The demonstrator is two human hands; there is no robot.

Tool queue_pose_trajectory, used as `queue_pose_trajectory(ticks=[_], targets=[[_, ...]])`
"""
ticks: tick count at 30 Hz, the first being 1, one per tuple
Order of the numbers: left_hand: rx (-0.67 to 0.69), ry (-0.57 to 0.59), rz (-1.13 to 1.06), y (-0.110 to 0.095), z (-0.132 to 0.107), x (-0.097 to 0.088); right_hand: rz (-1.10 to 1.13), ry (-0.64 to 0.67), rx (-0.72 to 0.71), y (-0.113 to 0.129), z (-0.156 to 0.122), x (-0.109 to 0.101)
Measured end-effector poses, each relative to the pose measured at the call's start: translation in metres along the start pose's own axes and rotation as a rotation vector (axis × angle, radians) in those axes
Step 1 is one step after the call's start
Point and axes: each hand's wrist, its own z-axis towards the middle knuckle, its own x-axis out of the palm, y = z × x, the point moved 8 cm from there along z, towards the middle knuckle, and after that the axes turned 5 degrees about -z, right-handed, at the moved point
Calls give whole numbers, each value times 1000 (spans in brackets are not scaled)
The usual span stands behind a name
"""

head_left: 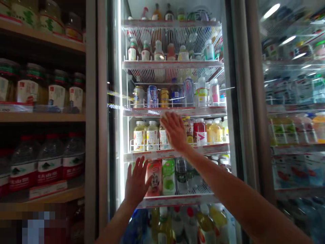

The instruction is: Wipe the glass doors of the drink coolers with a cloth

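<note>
Glass cooler door (152,112) stands in front of shelved drinks (152,135). Over its middle, somebody's right hand (175,131) lies flat, fingers nearly together; from here I can't tell whether they grip anything. Lower, towards the door's left edge, the left hand (137,183) spreads its fingers apart

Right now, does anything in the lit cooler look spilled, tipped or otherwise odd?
Nothing stands out: the bottles and cans in view stand upright on their shelves, with no visible spill. The right hand hides some bottles.
</note>
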Motion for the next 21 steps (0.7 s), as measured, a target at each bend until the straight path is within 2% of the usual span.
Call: queue_pose_trajectory(ticks=[3, 4, 5, 8, 9, 10, 12, 14, 16, 19, 21], targets=[[12, 8, 8, 0, -5, -2, 72, 55, -465, 54, -28, 8], [13, 11, 6, 0, -8, -2, 78, 65, -531, 62, -33, 9], [11, 17, 1, 0, -12, -2, 74, 66, -514, 62, -30, 10], [-11, 32, -32, 0, -21, -5, 40, 40, -144, 35, 4, 9], [-29, 29, -56, 0, -20, -8, 45, 37, -59, 29, 12, 10], [-58, 14, -91, 0, -16, -12, 60, 43, -37, 31, 18, 11], [-141, -61, -204, 1, 1, -24, 107, 60, -119, 47, 16, 15], [-204, -150, -351, 0, 29, -33, 154, 73, -231, 66, 2, 18], [-196, -180, -471, -6, 62, -33, 193, 83, -297, 76, -17, 19], [-184, -152, -512, -21, 102, -16, 227, 90, -340, 64, -39, 10], [-215, -170, -460, -28, 115, -3, 207, 50, -365, 43, -48, -3]])
